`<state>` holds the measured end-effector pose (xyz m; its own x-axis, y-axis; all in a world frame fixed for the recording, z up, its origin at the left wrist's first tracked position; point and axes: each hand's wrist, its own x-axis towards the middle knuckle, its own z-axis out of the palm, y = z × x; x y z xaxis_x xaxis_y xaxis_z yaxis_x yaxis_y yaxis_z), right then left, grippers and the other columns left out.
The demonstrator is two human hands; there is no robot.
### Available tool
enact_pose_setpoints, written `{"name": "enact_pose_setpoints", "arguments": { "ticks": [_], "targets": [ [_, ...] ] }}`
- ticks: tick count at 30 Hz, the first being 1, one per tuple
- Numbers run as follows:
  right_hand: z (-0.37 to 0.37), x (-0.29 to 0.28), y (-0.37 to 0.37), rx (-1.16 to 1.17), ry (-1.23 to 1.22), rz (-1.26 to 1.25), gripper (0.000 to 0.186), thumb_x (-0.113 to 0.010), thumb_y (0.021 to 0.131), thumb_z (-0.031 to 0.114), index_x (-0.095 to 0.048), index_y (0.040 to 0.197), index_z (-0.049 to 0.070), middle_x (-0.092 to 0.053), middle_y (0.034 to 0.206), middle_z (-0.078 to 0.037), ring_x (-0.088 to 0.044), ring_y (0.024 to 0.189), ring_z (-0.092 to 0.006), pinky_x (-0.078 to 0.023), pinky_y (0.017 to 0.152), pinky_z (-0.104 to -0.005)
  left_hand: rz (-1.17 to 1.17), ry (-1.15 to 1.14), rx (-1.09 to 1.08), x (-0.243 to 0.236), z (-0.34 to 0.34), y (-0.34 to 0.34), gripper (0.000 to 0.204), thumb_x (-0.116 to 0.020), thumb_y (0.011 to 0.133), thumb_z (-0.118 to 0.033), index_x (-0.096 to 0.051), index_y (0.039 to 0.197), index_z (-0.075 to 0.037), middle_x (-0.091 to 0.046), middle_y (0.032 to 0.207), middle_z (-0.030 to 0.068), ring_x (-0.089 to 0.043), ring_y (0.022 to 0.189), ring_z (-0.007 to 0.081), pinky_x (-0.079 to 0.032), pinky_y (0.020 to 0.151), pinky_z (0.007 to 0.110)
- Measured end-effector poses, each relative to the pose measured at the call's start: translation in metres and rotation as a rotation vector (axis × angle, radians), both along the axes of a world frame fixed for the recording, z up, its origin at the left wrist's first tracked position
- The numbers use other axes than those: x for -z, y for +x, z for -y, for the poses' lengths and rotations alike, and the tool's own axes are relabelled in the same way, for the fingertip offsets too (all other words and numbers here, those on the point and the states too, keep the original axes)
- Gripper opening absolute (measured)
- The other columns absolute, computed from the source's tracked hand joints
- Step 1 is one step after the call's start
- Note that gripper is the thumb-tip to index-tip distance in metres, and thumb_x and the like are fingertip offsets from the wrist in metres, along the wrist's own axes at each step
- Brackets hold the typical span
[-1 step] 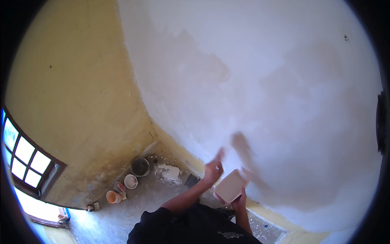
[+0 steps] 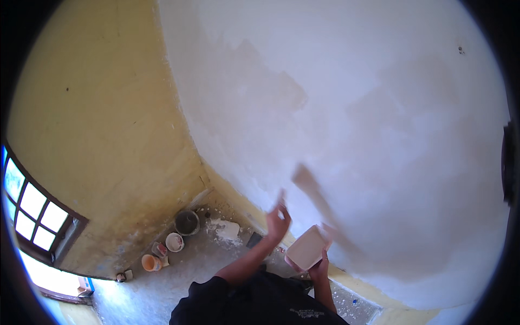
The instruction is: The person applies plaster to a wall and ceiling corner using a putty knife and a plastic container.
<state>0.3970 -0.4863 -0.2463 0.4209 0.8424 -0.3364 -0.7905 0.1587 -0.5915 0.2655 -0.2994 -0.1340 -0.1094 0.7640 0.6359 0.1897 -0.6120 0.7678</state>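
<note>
At the left, beside the window (image 2: 32, 199), a yellow wall (image 2: 108, 124) was seen, apparently uncoated. An orange bucket (image 2: 158, 264), a white bucket (image 2: 168, 238) and a black bucket (image 2: 180, 219) were lined up on the floor. The left hand (image 2: 278, 222) was raised near the white wall (image 2: 390, 162), its fingers partly curled; whether anything was gripped could not be told, owing to blur. To its right, a shallow tray (image 2: 301, 238) was held tilted by the right hand (image 2: 320, 265), which was closed about its lower edge. The white wall appeared largely coated, though dull patches and a yellow strip (image 2: 260, 218) along its foot were left. Pale lettering (image 2: 309, 313) on the dark shirt (image 2: 244, 298) could not be read.
</note>
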Motion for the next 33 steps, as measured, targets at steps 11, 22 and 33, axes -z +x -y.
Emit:
{"name": "enact_pose_setpoints", "arguments": {
  "ticks": [11,22,33],
  "targets": [
    [-0.003,-0.018,-0.020,-0.089,0.000,-0.031,0.053,-0.043,0.101,0.037,-0.035,0.142,0.004,-0.051,0.135,-0.012,-0.050,0.125,-0.0287,-0.039,0.107,-0.0446,-0.024,-0.026,0.085,-0.149,0.022,0.046,0.042,-0.053,0.082,0.007,-0.060,0.123,-0.002,-0.065,0.111,0.0227,-0.066,0.090,0.0382,-0.055,0.072,0.037],
    [-0.001,-0.021,-0.024,-0.056,0.011,-0.050,0.053,-0.040,0.102,0.037,-0.035,0.142,0.003,-0.050,0.137,-0.013,-0.049,0.126,-0.0299,-0.038,0.108,-0.0451,-0.044,0.100,-0.144,-0.112,-0.043,0.030,0.054,-0.053,0.086,0.007,-0.043,0.139,0.002,-0.054,0.132,0.0243,-0.062,0.109,0.0354,-0.055,0.081,0.035],
    [0.007,-0.006,-0.012,-0.052,-0.039,0.007,0.052,-0.040,0.101,0.037,-0.037,0.140,0.002,-0.051,0.135,-0.014,-0.050,0.125,-0.0300,-0.038,0.107,-0.0441,-0.138,-0.027,0.163,-0.015,0.026,0.009,0.038,-0.052,0.077,0.007,-0.059,0.114,0.006,-0.065,0.107,0.0233,-0.066,0.082,0.0383,-0.053,0.071,0.038]
  ]
}}
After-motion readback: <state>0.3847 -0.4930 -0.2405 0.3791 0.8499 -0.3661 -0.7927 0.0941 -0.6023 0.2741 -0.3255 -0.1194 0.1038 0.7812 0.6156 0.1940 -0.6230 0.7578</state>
